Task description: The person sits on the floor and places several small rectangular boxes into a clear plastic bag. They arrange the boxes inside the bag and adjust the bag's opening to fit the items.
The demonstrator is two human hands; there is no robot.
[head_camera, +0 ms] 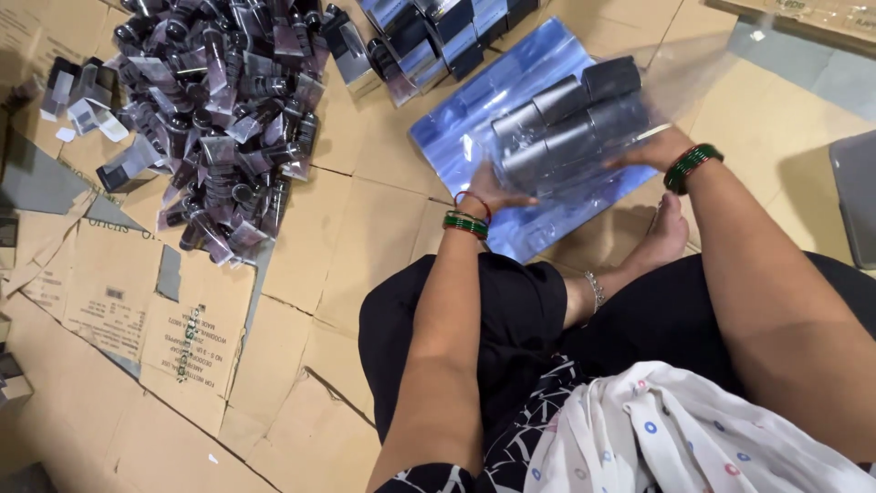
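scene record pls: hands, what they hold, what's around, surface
left hand: on the near end of a bundle of grey boxes
right hand: on the bundle's right side
wrap: clear plastic sheet under and around the bundle
pile: dark tubes heaped to the left
stack: wrapped boxes beyond
surface: flattened cardboard on the floor
foot: bare, beside the sheet

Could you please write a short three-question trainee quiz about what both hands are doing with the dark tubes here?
1. True or false: the left hand and right hand press on opposite ends of the bundle of dark tubes.
2. What lies under the bundle? A) clear plastic film B) a towel
3. Where is the loose pile of tubes?

Key: 1 true; 2 A; 3 on the cardboard floor, on the person's left.
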